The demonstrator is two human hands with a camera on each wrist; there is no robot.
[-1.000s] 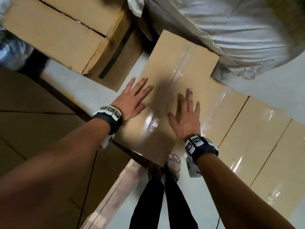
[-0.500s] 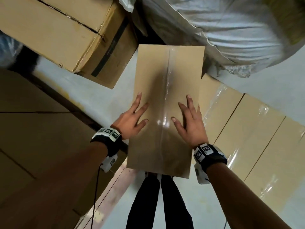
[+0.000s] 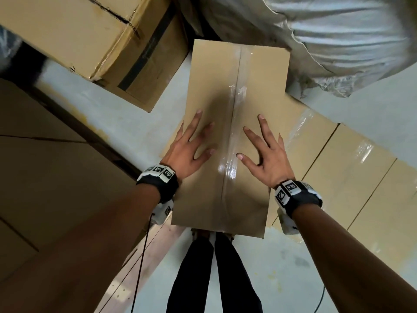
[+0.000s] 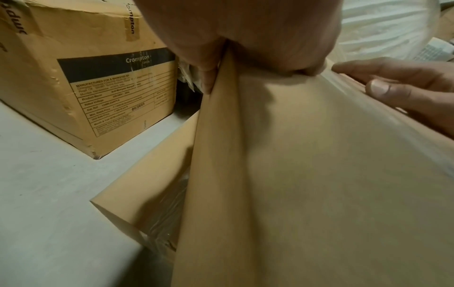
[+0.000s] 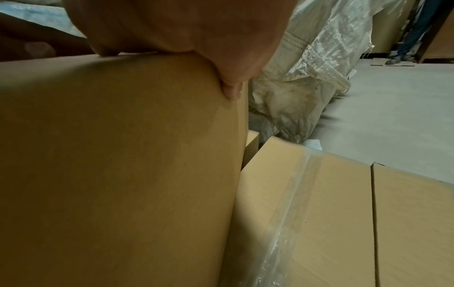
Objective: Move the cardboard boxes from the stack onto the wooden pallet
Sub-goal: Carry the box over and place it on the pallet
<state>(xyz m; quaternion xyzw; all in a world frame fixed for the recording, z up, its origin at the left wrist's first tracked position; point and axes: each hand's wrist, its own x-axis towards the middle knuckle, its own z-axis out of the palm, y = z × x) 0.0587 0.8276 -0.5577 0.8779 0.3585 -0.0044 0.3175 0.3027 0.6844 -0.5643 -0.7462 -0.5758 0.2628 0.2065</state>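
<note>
A long brown cardboard box (image 3: 225,98) with a clear tape seam lies lengthwise away from me across a row of taped boxes (image 3: 349,177). Its near end overhangs the floor above my feet. My left hand (image 3: 189,150) presses flat on its top near the left edge, fingers spread. In the left wrist view one finger of the left hand (image 4: 245,29) hangs down the box's side (image 4: 319,174). My right hand (image 3: 264,154) presses flat by the right edge, and its little finger (image 5: 230,91) bends over that edge. A wooden pallet plank (image 3: 140,263) shows at the lower left.
A large printed carton (image 3: 90,37) stands on the floor at the far left, close to the box's far end. A white bulk sack (image 3: 327,30) fills the far right. Brown box tops (image 3: 56,177) lie at my left. Another person's legs (image 5: 412,35) stand far off.
The box has swung from a diagonal lie to pointing straight away from me and has slid nearer. Both hands stayed flat on its top and moved with it.
</note>
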